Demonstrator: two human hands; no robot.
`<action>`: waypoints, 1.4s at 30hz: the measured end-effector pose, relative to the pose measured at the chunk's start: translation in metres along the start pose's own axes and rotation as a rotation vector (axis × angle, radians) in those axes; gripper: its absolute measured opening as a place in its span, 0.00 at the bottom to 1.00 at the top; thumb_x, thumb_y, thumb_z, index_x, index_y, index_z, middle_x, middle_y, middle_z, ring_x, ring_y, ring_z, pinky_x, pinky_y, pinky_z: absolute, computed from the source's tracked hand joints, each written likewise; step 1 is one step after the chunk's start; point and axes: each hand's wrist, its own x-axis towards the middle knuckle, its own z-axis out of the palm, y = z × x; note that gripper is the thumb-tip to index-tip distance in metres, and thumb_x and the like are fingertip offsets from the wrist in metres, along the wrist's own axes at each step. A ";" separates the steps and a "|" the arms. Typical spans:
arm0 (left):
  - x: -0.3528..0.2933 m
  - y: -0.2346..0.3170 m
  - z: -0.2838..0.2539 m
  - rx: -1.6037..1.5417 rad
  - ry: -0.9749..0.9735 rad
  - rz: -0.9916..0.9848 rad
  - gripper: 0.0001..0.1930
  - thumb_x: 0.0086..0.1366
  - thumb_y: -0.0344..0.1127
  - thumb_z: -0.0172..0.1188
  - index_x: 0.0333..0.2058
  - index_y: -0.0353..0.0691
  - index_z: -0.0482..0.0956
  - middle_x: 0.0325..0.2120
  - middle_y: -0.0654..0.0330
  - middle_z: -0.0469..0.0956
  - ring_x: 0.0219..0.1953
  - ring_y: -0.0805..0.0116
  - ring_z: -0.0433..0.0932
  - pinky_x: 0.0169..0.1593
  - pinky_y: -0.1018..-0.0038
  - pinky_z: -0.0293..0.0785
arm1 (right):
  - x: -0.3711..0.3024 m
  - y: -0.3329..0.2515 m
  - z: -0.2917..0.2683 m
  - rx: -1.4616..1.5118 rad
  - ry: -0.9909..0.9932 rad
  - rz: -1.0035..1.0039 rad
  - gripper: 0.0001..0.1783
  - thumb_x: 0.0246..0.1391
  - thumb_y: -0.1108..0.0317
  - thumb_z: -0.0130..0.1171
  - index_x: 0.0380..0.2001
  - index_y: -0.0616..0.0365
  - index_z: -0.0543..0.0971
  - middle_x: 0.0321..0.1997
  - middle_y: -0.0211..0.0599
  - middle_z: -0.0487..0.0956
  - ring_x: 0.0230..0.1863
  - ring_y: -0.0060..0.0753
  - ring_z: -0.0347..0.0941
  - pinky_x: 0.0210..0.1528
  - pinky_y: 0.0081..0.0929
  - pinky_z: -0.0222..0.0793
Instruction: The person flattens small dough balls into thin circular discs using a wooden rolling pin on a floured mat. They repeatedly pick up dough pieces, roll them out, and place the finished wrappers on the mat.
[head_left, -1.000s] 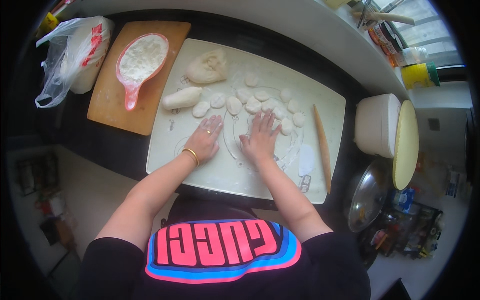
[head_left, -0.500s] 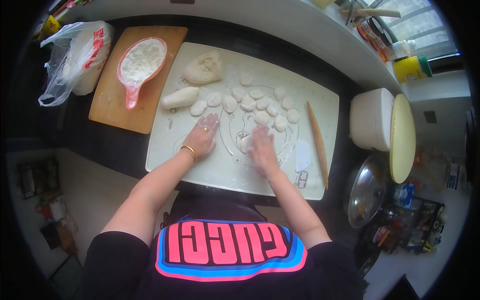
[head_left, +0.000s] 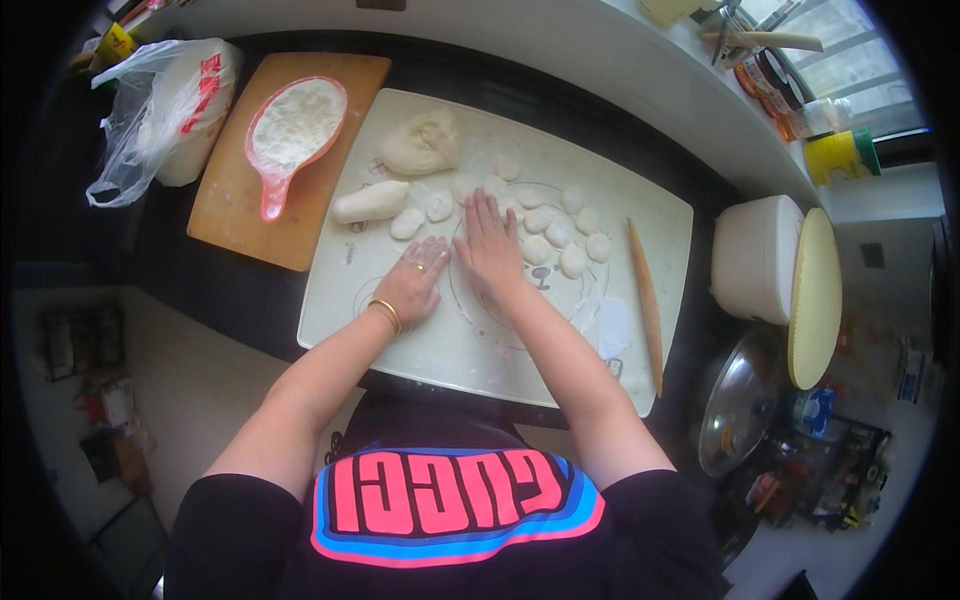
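Observation:
My right hand (head_left: 490,245) lies flat with its fingers stretched out, its fingertips among several small flattened rounds of dough (head_left: 535,248). Whatever is under its palm is hidden. My left hand (head_left: 410,286), with a ring and a gold bracelet, rests open on the pale, flour-dusted mat (head_left: 470,365). Just beyond its fingertips are two dough rounds (head_left: 407,223). A thick roll of dough (head_left: 371,201) lies farther left, and behind it sits a large lump of dough (head_left: 420,143). Toward the mat's right side lies a tapered wooden rolling pin (head_left: 646,305).
Left of the mat, a wooden cutting board (head_left: 225,210) bears a pink-handled scoop of flour (head_left: 297,125). A plastic bag (head_left: 165,115) stands beside it. To the right are a white scraper (head_left: 614,328), a cream container (head_left: 752,258), a yellow round board (head_left: 815,300) and a metal lid (head_left: 738,405).
My right hand has moved away from me and to the left, over the dough rounds. The round that lay beside it is out of sight. My left hand stays on the mat.

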 end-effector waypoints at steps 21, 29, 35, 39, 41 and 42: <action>0.000 -0.002 -0.001 0.011 0.001 0.014 0.29 0.50 0.30 0.53 0.53 0.27 0.65 0.58 0.45 0.61 0.62 0.51 0.58 0.65 0.59 0.51 | -0.078 0.041 -0.058 0.984 -0.064 0.640 0.11 0.45 0.69 0.61 0.33 0.60 0.76 0.31 0.38 0.76 0.34 0.30 0.74 0.38 0.27 0.70; 0.001 -0.004 0.003 0.028 0.027 0.017 0.30 0.49 0.30 0.53 0.53 0.27 0.65 0.58 0.45 0.61 0.61 0.50 0.59 0.65 0.59 0.51 | -0.114 0.020 -0.051 0.148 0.281 0.390 0.29 0.49 0.63 0.56 0.53 0.63 0.62 0.54 0.50 0.61 0.57 0.47 0.55 0.57 0.44 0.49; 0.002 -0.004 0.006 -0.040 -0.012 0.018 0.31 0.49 0.28 0.52 0.55 0.28 0.62 0.60 0.45 0.57 0.62 0.49 0.56 0.65 0.58 0.49 | -0.088 0.001 -0.019 -0.021 -0.053 0.403 0.54 0.50 0.40 0.49 0.66 0.61 0.35 0.71 0.51 0.29 0.71 0.52 0.21 0.64 0.63 0.16; 0.001 -0.003 0.003 -0.028 -0.030 0.007 0.31 0.49 0.28 0.53 0.55 0.28 0.62 0.60 0.45 0.58 0.62 0.49 0.56 0.65 0.58 0.49 | -0.087 0.007 -0.017 -0.075 -0.149 0.403 0.57 0.47 0.36 0.50 0.66 0.61 0.36 0.70 0.54 0.29 0.71 0.53 0.22 0.64 0.64 0.18; -0.002 -0.004 0.003 0.007 -0.051 -0.010 0.31 0.49 0.30 0.54 0.54 0.28 0.63 0.59 0.45 0.58 0.62 0.50 0.56 0.65 0.59 0.50 | -0.085 0.008 -0.021 -0.066 -0.174 0.397 0.58 0.45 0.35 0.51 0.66 0.60 0.37 0.70 0.55 0.30 0.71 0.53 0.23 0.64 0.64 0.18; -0.002 -0.003 0.003 0.013 -0.053 -0.005 0.31 0.49 0.30 0.54 0.54 0.28 0.63 0.59 0.45 0.58 0.62 0.50 0.56 0.65 0.59 0.50 | -0.085 0.008 -0.024 -0.062 -0.178 0.397 0.59 0.44 0.35 0.51 0.66 0.60 0.37 0.70 0.55 0.30 0.71 0.53 0.23 0.64 0.65 0.18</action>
